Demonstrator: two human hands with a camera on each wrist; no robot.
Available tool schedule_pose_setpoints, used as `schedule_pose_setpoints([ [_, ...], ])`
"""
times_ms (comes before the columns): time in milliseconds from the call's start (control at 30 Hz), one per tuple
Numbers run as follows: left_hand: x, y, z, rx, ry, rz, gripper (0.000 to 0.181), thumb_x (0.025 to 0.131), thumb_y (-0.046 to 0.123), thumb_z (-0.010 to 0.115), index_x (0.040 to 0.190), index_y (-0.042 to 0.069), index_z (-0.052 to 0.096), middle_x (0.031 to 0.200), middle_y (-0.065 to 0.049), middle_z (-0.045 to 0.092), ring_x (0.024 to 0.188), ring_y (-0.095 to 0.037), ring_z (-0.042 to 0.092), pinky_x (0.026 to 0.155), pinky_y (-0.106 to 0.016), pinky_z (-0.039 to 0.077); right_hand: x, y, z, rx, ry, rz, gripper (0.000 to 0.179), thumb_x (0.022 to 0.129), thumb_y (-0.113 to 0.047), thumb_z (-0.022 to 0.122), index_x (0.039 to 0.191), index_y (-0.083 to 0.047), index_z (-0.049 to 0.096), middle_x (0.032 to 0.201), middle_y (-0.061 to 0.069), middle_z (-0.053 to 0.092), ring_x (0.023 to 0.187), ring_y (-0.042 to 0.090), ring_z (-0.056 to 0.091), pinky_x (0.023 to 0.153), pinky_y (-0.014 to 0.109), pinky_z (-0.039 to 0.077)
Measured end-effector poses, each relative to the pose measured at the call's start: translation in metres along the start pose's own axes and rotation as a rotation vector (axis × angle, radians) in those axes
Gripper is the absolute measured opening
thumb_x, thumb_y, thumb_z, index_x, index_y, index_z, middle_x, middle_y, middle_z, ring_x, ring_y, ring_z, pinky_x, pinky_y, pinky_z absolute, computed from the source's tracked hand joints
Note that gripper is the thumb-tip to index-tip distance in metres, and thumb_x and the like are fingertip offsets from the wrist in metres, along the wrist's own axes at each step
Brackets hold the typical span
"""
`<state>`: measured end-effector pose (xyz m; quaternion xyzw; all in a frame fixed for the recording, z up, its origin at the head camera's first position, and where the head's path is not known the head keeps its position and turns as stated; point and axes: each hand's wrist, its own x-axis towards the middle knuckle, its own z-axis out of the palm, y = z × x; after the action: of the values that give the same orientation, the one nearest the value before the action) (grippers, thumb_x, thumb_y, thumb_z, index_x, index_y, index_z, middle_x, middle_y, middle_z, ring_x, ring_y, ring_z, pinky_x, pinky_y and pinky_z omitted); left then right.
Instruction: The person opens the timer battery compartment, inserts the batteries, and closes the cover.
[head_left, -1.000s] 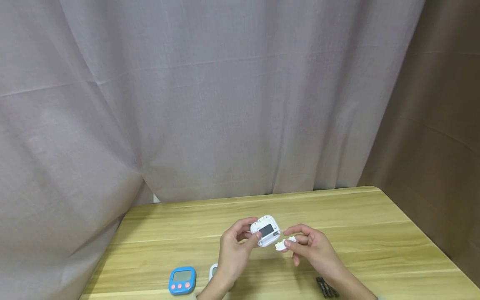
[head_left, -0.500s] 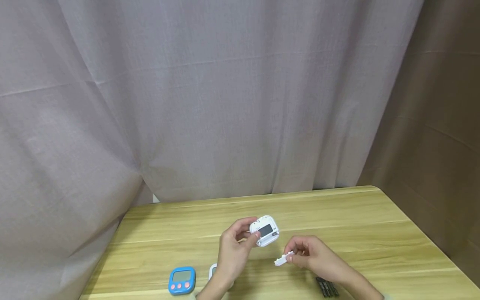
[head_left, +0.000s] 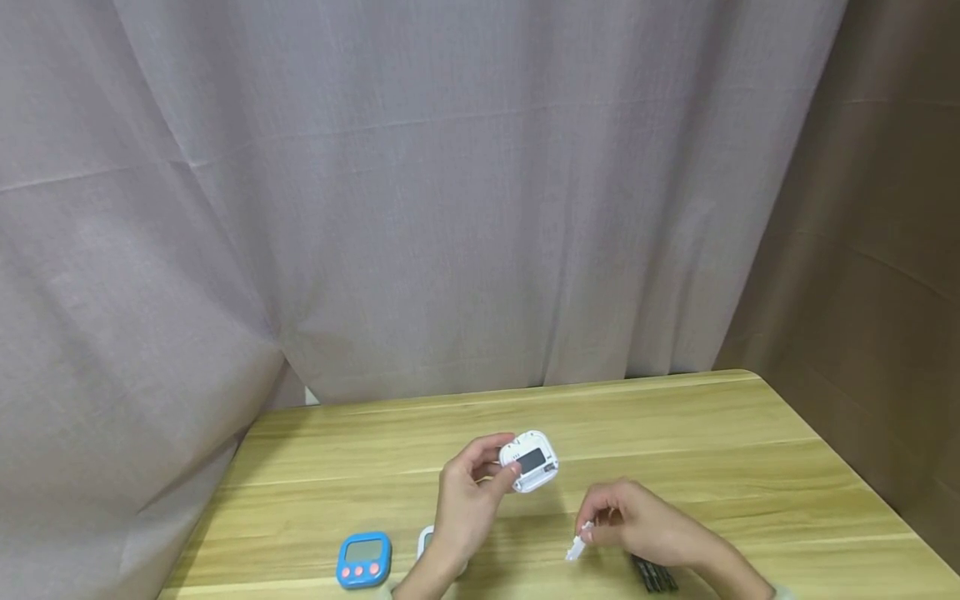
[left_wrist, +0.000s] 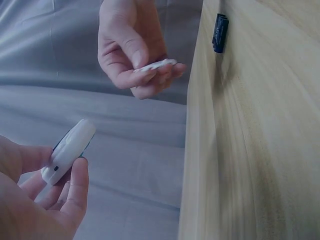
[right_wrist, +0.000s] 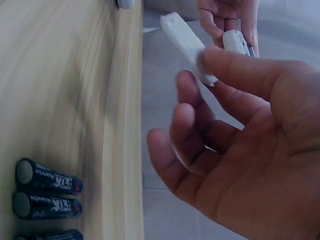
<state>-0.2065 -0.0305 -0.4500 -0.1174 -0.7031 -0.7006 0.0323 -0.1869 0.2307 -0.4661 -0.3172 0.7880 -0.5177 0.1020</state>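
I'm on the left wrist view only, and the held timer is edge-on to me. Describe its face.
Observer: In the head view, that face of the held timer has an uncovered slot along its lower edge.

Operator: Report anything on the table that I'm missing.

Observer: A blue timer lies to the person's left of the left forearm.

Operator: Now check whether that forearm hides anything.

Observer: Partly, yes: in the head view, a white item with a grey screen sticks out from behind it. I can't see the rest.
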Motion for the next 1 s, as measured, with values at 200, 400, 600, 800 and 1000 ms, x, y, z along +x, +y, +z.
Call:
schedule_pose_setpoints([
  [200, 0.000, 0.000, 0.000, -0.001, 0.002, 0.002, 0.036, 0.090, -0.004, 0.077, 0.124, 0.006, 0.073, 0.109, -0.015, 0.076, 0.088, -0.017, 0.069, 0.077, -0.027, 0.067, -0.001, -0.002, 0.001, 0.015, -0.070, 0.066, 0.005, 0.088, -0.004, 0.078, 0.090, -0.008, 0.075, 0.082, -0.002, 0.072, 0.071, 0.000, 0.056, 0.058, 0.020, 0.052],
  [400, 0.000, 0.001, 0.000, -0.004, 0.000, 0.002, 0.036, 0.090, -0.003, 0.077, 0.125, 0.007, 0.074, 0.109, -0.014, 0.076, 0.089, -0.017, 0.070, 0.078, -0.029, 0.068, 0.000, -0.001, 0.005, 0.027, -0.077, 0.127, 0.011, 0.082, -0.003, 0.082, 0.088, -0.006, 0.073, 0.078, -0.001, 0.070, 0.070, 0.001, 0.059, 0.057, 0.018, 0.051],
  [600, 0.001, 0.002, 0.000, -0.014, -0.003, 0.006, 0.036, 0.090, -0.004, 0.076, 0.125, 0.006, 0.073, 0.110, -0.015, 0.076, 0.089, -0.018, 0.070, 0.077, -0.027, 0.067, 0.000, 0.003, 0.007, 0.025, -0.113, 0.122, 0.013, 0.081, -0.004, 0.084, 0.087, -0.007, 0.073, 0.075, 0.002, 0.070, 0.068, 0.000, 0.059, 0.056, 0.017, 0.052],
  [800, 0.000, 0.002, 0.000, -0.011, -0.002, 0.006, 0.037, 0.089, -0.003, 0.076, 0.124, 0.007, 0.074, 0.109, -0.015, 0.076, 0.089, -0.018, 0.070, 0.076, -0.026, 0.067, 0.000, 0.005, 0.009, 0.015, -0.144, 0.096, 0.012, 0.081, -0.002, 0.084, 0.086, -0.007, 0.074, 0.075, 0.003, 0.071, 0.067, -0.002, 0.058, 0.055, 0.018, 0.054],
  [1000, 0.000, 0.000, 0.000, -0.004, 0.000, 0.005, 0.036, 0.090, -0.003, 0.077, 0.124, 0.007, 0.074, 0.109, -0.014, 0.076, 0.089, -0.017, 0.070, 0.076, -0.025, 0.067, 0.002, 0.003, 0.015, -0.019, -0.156, 0.107, 0.016, 0.079, 0.003, 0.083, 0.086, -0.009, 0.075, 0.077, -0.005, 0.072, 0.068, -0.002, 0.062, 0.058, 0.021, 0.058],
])
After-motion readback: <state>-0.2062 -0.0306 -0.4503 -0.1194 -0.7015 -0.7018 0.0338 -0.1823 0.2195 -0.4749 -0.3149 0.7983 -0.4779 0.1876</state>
